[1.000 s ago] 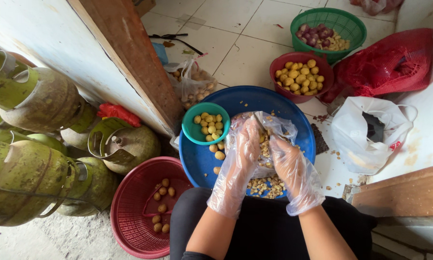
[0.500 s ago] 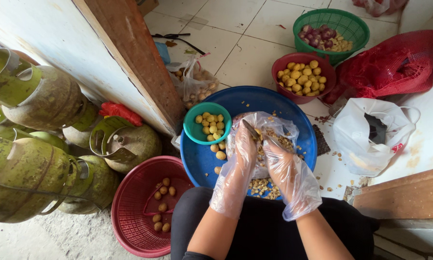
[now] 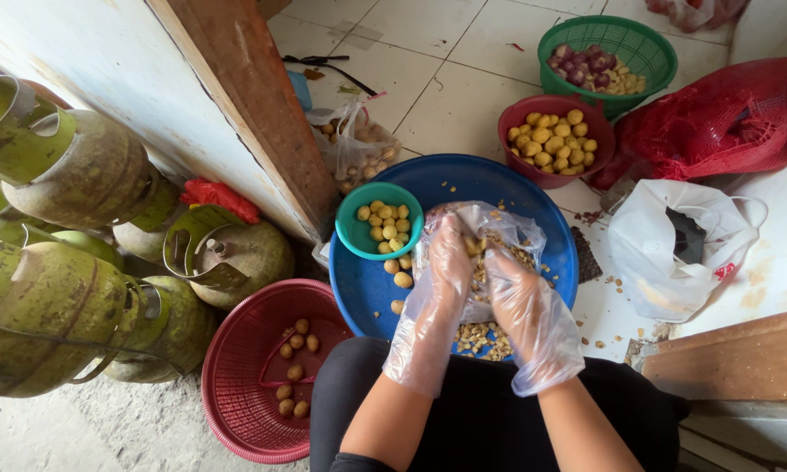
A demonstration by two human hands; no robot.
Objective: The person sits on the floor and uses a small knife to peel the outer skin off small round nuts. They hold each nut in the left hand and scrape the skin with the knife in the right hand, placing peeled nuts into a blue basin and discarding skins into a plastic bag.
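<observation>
Floor tiles (image 3: 463, 105) carry everything here, and the biggest thing on them is a wide blue basin (image 3: 358, 284) set just in front of the person's knees. Inside it, toward its middle, lies a crumpled clear plastic bag (image 3: 507, 229) with peel scraps (image 3: 484, 339) heaped at the near rim. A small teal bowl (image 3: 357, 232) of yellow fruits sits on the basin's left edge, with a few loose fruits (image 3: 401, 280) just below it.

Both gloved hands meet over the bag. The left hand (image 3: 442, 275) is curled shut around a small yellow fruit (image 3: 473, 247), which peeks out at its fingertips. The right hand (image 3: 520, 297) is closed too, its fingers pressed against the same fruit from the right, so the piece sits between the two hands, slightly nearer the left. What the right hand itself grips, if anything, I cannot tell. The teal bowl lies to the left of the hands, closest to the left one.
</observation>
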